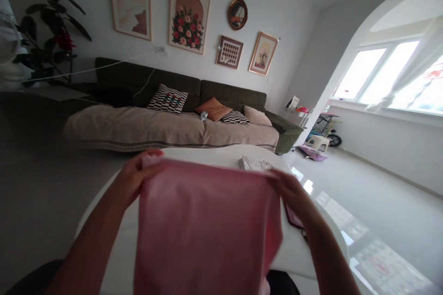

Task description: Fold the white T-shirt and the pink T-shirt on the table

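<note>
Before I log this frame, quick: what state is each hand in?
Left hand: closed, holding pink cloth at one upper corner.
Right hand: closed, holding its other upper corner.

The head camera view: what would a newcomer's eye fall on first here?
The pink cloth, held up near its upper corners in the left hand and right hand, fills the lower middle. Beyond, the large framed flower picture stands out above the dark green sofa.

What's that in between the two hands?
A pink cloth: in the head view it hangs between the left hand and the right hand, which hold its top edge.
</note>
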Tool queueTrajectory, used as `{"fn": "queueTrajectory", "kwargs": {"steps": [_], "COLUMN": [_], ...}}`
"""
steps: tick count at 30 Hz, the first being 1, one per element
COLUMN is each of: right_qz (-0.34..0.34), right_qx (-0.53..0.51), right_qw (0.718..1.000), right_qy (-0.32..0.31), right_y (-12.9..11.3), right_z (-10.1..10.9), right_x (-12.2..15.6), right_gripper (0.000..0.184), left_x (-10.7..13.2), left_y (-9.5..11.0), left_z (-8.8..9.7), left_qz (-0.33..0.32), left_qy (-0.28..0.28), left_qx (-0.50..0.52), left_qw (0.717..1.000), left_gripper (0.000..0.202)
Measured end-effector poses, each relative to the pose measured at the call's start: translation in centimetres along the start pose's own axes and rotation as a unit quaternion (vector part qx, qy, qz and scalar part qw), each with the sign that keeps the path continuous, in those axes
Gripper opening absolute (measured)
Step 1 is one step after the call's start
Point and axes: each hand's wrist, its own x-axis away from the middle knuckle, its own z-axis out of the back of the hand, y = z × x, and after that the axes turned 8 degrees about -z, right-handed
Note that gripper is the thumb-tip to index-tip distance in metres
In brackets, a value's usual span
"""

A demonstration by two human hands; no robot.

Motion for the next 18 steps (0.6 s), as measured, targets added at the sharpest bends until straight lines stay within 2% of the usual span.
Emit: {"fn": "queueTrajectory", "kwargs": {"steps": [1,3,5,6,8,10,11,13,14,16,18], "right_qz": [0.007,0.048,0.092,0.107,0.108,0.079,0.06,0.017,0.004,-0.021,-0.065], "right_qx": [-0.001,0.004,0.001,0.002,0.017,0.045,0.061,0.084,0.089,0.101,0.131], "right_qw": [1.0,0.984,0.949,0.937,0.933,0.948,0.962,0.981,0.988,0.994,0.986], "right_qy": [0.008,0.174,0.301,0.333,0.342,0.304,0.261,0.172,0.124,0.022,-0.083], "right_y": [-0.3,-1.6,-3.3,-3.9,-3.7,-1.4,0.5,5.3,7.8,12.5,15.9], "right_z": [0.3,1.0,1.9,2.2,2.1,1.0,0.2,-2.1,-3.3,-5.7,-7.6], "right_x": [-2.3,-5.7,-6.9,-6.6,-4.7,-1.5,0.4,4.6,6.9,11.5,15.9], "right_gripper": [0.024,0.022,0.024,0.025,0.023,0.023,0.024,0.027,0.029,0.033,0.032], "left_x": [-2.8,-6.9,-8.7,-8.7,-7.1,-4.1,-2.2,2.1,4.4,9.0,13.0], "left_y": [0.8,2.2,3.2,3.3,2.8,1.1,-0.2,-3.3,-5.1,-9.0,-12.6], "left_z": [-0.8,-2.0,-2.4,-2.4,-1.8,-0.8,-0.3,0.7,1.3,2.6,4.2], "left_qz": [-0.069,-0.195,-0.276,-0.291,-0.275,-0.218,-0.185,-0.121,-0.091,-0.038,0.015], "left_qy": [0.088,0.179,0.2,0.196,0.174,0.14,0.115,0.021,-0.034,-0.102,-0.165], "left_qx": [0.034,0.05,0.058,0.059,0.051,0.016,-0.011,-0.104,-0.15,-0.221,-0.273], "left_qw": [0.993,0.963,0.938,0.935,0.944,0.966,0.976,0.987,0.984,0.969,0.948], "left_gripper": [0.039,0.036,0.029,0.026,0.024,0.021,0.02,0.018,0.019,0.021,0.019]}}
